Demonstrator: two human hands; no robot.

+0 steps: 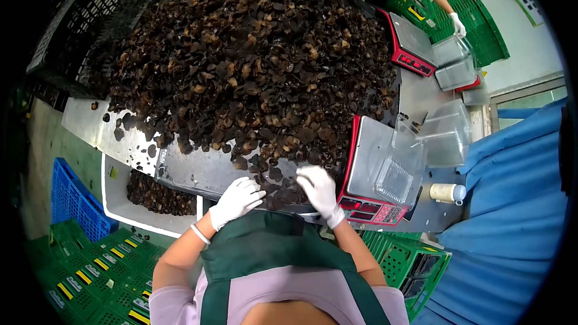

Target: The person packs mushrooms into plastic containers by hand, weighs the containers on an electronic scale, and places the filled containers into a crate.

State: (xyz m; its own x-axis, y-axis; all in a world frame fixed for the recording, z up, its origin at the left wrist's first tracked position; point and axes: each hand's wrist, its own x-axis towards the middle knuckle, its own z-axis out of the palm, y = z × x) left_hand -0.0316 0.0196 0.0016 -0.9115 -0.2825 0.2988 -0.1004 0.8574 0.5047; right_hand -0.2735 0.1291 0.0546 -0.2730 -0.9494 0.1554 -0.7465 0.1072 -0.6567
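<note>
A large heap of dark wood ear mushrooms [241,54] covers most of the metal table. My left hand [236,201], in a white glove, is at the near table edge, its fingers apart and pointing right beside a few loose pieces. Opposite it, my right hand [319,190], also gloved, is held over the near edge of the heap with fingers spread and bent. Small loose wood ear pieces [282,191] lie between the two hands. Neither hand visibly holds anything. Just right of my right hand is a red-framed scale [368,150] with a clear plastic box [394,182] on it.
More clear boxes [447,135] and a white bottle [447,193] stand at right. Across the table, a co-worker's gloved hand [459,26] touches clear containers by a second scale [413,39]. A black crate [90,18] is far left; a white bin [114,195] holds mushrooms below.
</note>
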